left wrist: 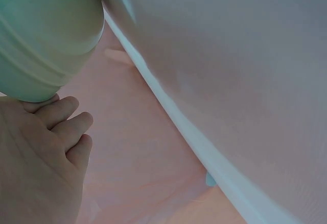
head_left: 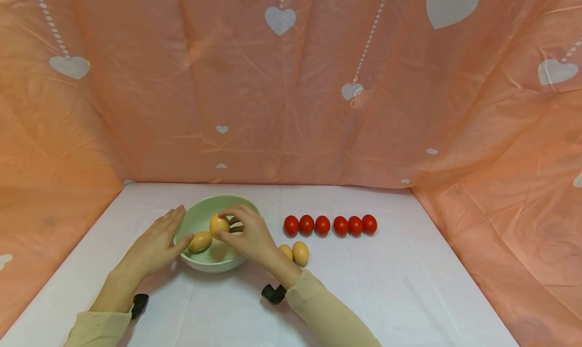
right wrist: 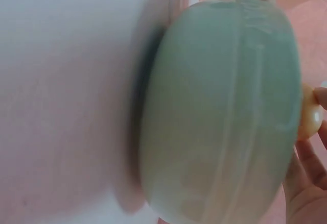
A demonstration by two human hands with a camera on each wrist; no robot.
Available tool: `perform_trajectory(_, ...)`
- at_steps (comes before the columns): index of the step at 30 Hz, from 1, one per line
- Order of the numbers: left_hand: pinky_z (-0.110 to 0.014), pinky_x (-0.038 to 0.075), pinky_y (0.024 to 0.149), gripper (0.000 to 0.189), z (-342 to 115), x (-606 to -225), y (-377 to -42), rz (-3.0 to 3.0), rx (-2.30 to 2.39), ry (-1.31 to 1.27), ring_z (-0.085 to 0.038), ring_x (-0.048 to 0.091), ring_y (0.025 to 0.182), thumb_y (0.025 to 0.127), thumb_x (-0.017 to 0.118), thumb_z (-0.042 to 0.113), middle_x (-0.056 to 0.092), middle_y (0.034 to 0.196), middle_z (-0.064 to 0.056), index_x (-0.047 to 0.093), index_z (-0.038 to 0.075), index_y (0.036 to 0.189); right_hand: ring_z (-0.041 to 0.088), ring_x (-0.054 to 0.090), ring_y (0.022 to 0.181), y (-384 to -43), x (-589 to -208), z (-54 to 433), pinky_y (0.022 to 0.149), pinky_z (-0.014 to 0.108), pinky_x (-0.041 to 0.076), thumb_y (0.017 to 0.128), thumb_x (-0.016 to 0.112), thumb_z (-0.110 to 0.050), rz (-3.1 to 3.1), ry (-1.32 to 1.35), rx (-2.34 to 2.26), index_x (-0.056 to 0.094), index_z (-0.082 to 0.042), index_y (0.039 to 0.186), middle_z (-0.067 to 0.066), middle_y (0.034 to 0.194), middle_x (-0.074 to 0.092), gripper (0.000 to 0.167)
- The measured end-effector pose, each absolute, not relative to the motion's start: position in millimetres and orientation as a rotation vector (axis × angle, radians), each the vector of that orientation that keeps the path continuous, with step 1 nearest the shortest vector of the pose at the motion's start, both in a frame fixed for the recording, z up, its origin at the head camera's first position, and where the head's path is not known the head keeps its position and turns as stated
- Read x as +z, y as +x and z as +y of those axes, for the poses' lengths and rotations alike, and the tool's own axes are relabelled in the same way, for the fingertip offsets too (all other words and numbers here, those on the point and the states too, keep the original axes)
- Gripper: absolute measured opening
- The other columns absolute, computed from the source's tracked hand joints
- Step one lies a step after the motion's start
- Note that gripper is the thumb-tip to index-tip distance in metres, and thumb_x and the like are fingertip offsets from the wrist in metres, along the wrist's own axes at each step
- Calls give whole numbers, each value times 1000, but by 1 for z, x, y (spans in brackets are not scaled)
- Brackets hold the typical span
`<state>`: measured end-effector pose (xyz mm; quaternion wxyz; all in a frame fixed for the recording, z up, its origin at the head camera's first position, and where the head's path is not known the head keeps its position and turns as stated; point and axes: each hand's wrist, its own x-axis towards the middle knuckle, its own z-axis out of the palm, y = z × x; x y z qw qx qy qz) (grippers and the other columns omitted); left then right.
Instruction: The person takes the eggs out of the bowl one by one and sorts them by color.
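Note:
A light green bowl [head_left: 213, 267] stands on the table's left half. My right hand [head_left: 250, 236] is over the bowl, thumb and fingers pinching a yellow egg-shaped piece [head_left: 219, 225]. In the right wrist view that yellow piece [right wrist: 308, 114] shows just past the bowl's rim. Another yellow egg-shaped piece [head_left: 200, 241] lies inside the bowl. My left hand [head_left: 154, 243] rests against the bowl's left side, fingers fairly straight and thumb at the rim. The left wrist view has those fingers [left wrist: 66, 119] beside the bowl's outer wall [left wrist: 48, 45].
Right of the bowl, several red egg-shaped pieces [head_left: 322, 226] form a row. Two yellow ones [head_left: 300, 253] lie in front of them, one partly behind my right wrist. A white cloth [head_left: 386, 291] covers the table; orange curtains [head_left: 291, 109] with hearts surround it.

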<state>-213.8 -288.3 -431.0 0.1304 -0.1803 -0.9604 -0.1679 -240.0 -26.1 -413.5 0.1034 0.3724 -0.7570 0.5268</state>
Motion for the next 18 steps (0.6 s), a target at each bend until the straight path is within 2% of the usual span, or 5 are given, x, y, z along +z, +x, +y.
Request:
perform_trajectory(9, -67, 32, 117, 79, -288, -430, -214, -2798, -500, -520, -56, 36, 144, 102, 64, 36, 37, 157, -37, 34, -17, 152, 23, 70, 102, -234, -406, -13, 84, 22, 62, 88, 82, -1, -2111, 1090, 1642, 69, 0, 117, 13, 120, 66, 32)
perform_trajectory(18, -67, 32, 117, 79, -288, -431, -214, -2793, -499, -520, -56, 36, 144, 103, 63, 37, 36, 157, -37, 34, -18, 152, 26, 72, 102, -230, -400, 8, 82, 26, 64, 86, 84, -2, -2093, 999, 1678, 70, -2, 121, 12, 118, 66, 37)
